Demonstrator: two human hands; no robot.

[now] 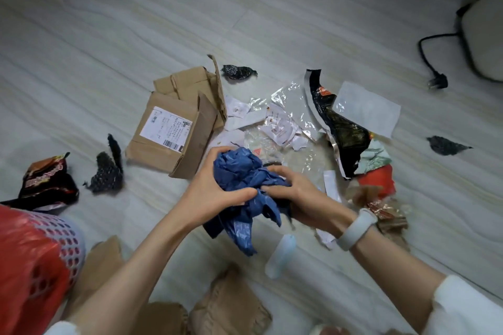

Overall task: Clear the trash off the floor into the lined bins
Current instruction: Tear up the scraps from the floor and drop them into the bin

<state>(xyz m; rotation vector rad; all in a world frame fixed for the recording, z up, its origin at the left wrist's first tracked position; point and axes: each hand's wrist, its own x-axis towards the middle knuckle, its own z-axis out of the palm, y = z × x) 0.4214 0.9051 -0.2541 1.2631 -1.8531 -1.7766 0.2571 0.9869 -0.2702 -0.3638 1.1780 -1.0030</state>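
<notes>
Early in the task by my read: most of the trash sits on the floor [272,8], nothing visibly binned.

Lower left of frame: mesh bin [69,236] with a red liner [27,266], only an edge in view; can't tell what's inside it. Just above it, a red-and-black snack wrapper [46,179] on the floor. Right of that, a crumpled dark scrap [107,171].

Centre left: flattened cardboard box [174,133] with a shipping label, a second cardboard piece [190,81] behind it, a small black scrap [238,72] above. More brown cardboard pieces [228,304] along the bottom edge, untouched.

Centre: both hands work one item. Left hand [215,190] has fingers curled round a crumpled blue plastic bag [245,187], thumb pressed across it. Right hand [296,190], white wristband on its wrist, grips the same bag from the other side, fingers dug into the folds. Bag is held off the floor between them, tail hanging down. Looks like it's being wadded up for the bin; that's a guess.

Right of centre: clear crinkled film [288,106], torn white paper bits [280,128], long black foil wrapper [337,122], white pouch [367,109], red and brown wrappers [381,193]. A pale tube-like thing [281,255] lies below the right wrist, blurred.

Far right: another dark scrap [443,145]. Upper right: a black power cord [432,62], probably not trash.

Left to do: nearly everything.
</notes>
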